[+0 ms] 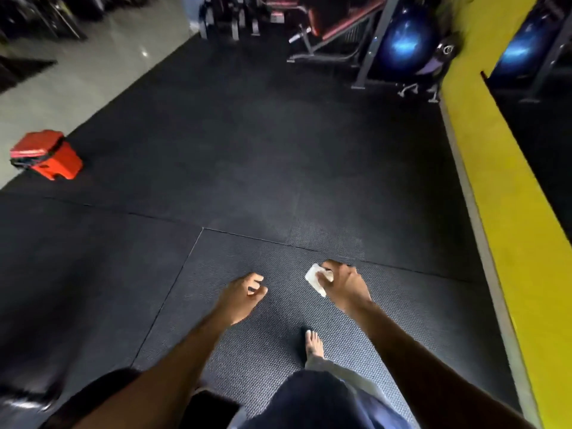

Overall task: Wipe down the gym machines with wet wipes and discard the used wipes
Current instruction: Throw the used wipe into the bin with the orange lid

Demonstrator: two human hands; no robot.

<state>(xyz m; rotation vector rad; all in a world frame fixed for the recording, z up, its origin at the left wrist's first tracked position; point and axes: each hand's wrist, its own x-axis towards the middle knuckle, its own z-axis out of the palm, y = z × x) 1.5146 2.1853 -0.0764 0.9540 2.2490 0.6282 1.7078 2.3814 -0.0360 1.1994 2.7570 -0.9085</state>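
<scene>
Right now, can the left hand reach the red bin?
Probably not. The left hand hangs empty over the mat, while the red bin sits far off left; open floor only, so walk over.

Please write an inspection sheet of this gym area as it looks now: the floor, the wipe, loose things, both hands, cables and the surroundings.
Surface: black rubber floor mats, seams visible.
Job's things: white wipe, crumpled, held above the floor; gym machines far ahead.
Clutter: red container at the mat edge, left.
Hands: right hand grips the wipe; left hand holds nothing, fingers loosely curled.
Cables: nothing seen.
Surroundings: yellow wall on the right, blue exercise ball under a rack, one bare foot.
</scene>
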